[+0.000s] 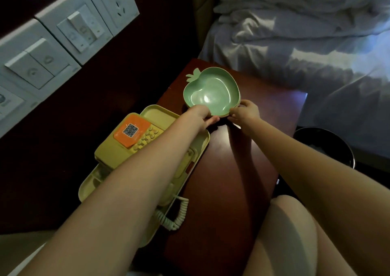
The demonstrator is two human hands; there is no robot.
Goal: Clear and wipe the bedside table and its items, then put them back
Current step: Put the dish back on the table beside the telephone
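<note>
A green apple-shaped dish (211, 90), the top one of a small stack, sits toward the far side of the dark red bedside table (249, 149). My left hand (202, 115) grips the stack's near left rim. My right hand (245, 112) pinches its near right rim. Along the table's left edge lies a yellow tray (160, 113) that carries a yellow telephone (126, 147) with an orange QR card and a coiled cord (177, 214). My left forearm crosses over the phone and hides much of it.
A bed with rumpled white bedding (306, 32) borders the table on the right. A dark waste bin (325, 147) stands between table and bed. Wall switches and a socket (80, 26) line the dark panel on the left. My knee (293, 233) is at the table's near edge.
</note>
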